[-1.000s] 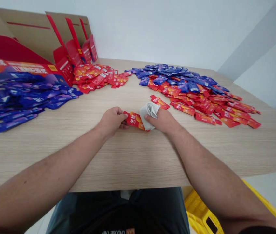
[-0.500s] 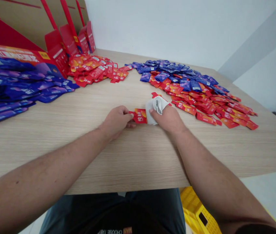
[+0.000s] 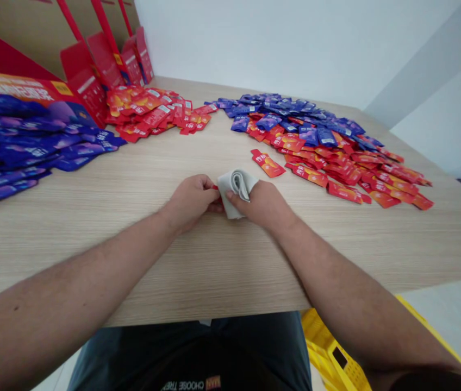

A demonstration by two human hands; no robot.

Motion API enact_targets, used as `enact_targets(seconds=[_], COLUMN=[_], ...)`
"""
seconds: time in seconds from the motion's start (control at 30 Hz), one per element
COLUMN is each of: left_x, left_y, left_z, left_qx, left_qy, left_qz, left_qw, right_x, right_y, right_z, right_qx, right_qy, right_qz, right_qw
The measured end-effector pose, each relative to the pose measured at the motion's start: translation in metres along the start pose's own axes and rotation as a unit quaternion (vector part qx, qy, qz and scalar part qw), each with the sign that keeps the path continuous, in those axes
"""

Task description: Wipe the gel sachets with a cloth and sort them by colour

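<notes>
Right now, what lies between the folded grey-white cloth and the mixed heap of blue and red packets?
One loose red-and-orange packet, on the pale wood-grain table, lies between the cloth and the heap; the head view shows it.

Wood-grain table [image 3: 214, 271], red sachets [image 3: 347, 171], blue sachets [image 3: 22, 144], cardboard boxes [image 3: 86, 84]

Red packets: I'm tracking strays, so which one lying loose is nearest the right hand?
The red packet just beyond the right hand, off the near left edge of the mixed pile; the other loose red ones lie farther off.
</notes>
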State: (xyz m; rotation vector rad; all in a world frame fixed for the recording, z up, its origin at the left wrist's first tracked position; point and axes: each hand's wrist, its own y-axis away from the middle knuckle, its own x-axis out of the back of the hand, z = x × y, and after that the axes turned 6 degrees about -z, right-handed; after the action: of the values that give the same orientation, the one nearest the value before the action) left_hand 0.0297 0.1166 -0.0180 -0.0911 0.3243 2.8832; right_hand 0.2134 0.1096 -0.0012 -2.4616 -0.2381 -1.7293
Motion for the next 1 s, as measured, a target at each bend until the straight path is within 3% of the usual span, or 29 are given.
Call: enact_targets(seconds=[0.07,0.17,0.27,0.4,0.47,0.57,0.67,0.73,0.83,0.93,1.0], left_x=[0.000,0.000,-0.001,0.000,-0.001,-0.001,-0.001,-0.001,0.000,-0.001,-0.002], left_y=[0.000,0.000,0.001,0.002,0.002,0.002,0.002,0.002,0.003,0.004,0.004], left_z=[0.000,0.000,0.002,0.003,0.004,0.004,0.003,0.002,0.002,0.004,0.004], left_qx=[0.001,0.007,0.008,0.000,0.002,0.009,0.004,-0.003,-0.002,-0.001,0.002], left_qy=[0.005,0.017,0.015,0.013,0.019,0.026,0.016,0.004,-0.005,0.004,0.003], left_qz=[0.007,0.015,0.007,-0.006,0.007,0.021,0.002,-0.014,-0.009,0.002,-0.003], left_qw=[1.000,1.000,1.000,1.000,1.000,0.999,1.000,1.000,1.000,1.000,1.000], right_x=[0.000,0.005,0.005,0.001,0.002,0.007,0.007,0.004,0.003,0.007,0.007], right_y=[-0.002,-0.005,-0.002,0.004,0.002,-0.001,0.002,0.003,0.000,-0.003,-0.001], right_z=[0.004,0.019,0.016,-0.002,0.003,0.014,0.010,0.002,0.005,0.016,0.015], right_qx=[-0.020,-0.078,-0.050,0.031,-0.009,-0.071,-0.033,0.001,-0.035,-0.080,-0.065], right_qy=[0.005,0.008,-0.012,-0.015,0.002,0.013,-0.015,-0.023,-0.005,0.005,-0.009], right_qz=[-0.005,0.038,0.065,-0.005,-0.014,0.029,0.055,0.027,-0.005,0.039,0.068], right_qw=[1.000,0.996,0.997,0.999,1.000,0.997,0.998,0.999,0.999,0.996,0.995])
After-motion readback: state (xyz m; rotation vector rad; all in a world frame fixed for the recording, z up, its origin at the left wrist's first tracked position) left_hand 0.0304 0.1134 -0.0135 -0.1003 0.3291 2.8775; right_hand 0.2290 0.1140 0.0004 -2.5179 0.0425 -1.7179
